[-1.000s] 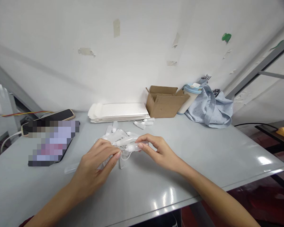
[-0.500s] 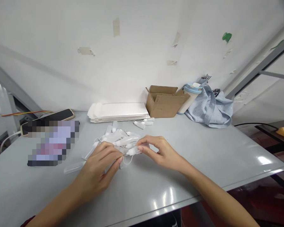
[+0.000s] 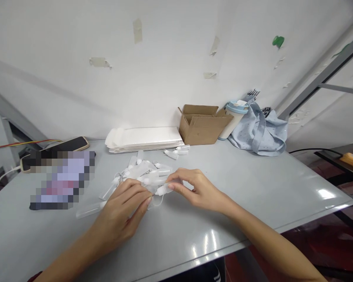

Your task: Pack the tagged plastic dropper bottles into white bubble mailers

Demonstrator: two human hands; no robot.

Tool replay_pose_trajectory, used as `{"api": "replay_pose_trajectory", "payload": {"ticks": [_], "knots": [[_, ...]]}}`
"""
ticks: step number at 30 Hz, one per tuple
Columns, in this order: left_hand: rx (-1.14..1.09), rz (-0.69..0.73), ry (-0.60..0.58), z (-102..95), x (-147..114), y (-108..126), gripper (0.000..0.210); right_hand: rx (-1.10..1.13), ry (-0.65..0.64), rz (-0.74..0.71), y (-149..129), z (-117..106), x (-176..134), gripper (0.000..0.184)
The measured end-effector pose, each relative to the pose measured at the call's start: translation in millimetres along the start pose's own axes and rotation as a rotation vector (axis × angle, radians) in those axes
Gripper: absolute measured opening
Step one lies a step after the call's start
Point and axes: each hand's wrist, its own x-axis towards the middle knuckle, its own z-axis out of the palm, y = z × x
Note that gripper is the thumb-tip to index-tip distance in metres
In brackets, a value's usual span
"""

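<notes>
My right hand (image 3: pixel 195 188) pinches a small translucent squeeze bottle (image 3: pixel 164 189) with a white neck, its tip pointing left. A thin clear loop (image 3: pixel 157 201) hangs below the bottle's neck. My left hand (image 3: pixel 129 207) is closed, thumb against forefinger, right at the bottle's tip. Whatever lies between those left fingertips is too small to make out. Just beyond both hands is a loose pile of similar clear bottles (image 3: pixel 157 172) with white tops. One more clear bottle (image 3: pixel 90 210) lies to the left of my left hand.
White flat cartons (image 3: pixel 147 137) are stacked by the wall beside an open brown box (image 3: pixel 204 129). A cup with a blue lid (image 3: pixel 233 119) and a light blue bag (image 3: pixel 260 133) stand to the right. At the left lie a phone (image 3: pixel 79 144) and a blurred-out device (image 3: pixel 61 182).
The whole view has shifted slightly, so background things sit a little further left. Both hands stay together at the bottle, with the gap between left fingertips and bottle neck about the same.
</notes>
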Motion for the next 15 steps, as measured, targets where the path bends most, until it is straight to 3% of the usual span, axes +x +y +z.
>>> {"api": "replay_pose_trajectory", "payload": {"ticks": [8, 15], "knots": [[-0.016, -0.027, 0.027, 0.6, 1.5, 2.5, 0.016, 0.042, 0.038, 0.045, 0.2, 8.4, -1.4, 0.015], [-0.059, -0.026, 0.023, 0.8, -0.2, 4.9, 0.016, 0.065, 0.044, -0.002, 2.4, 13.7, -1.9, 0.017]]}}
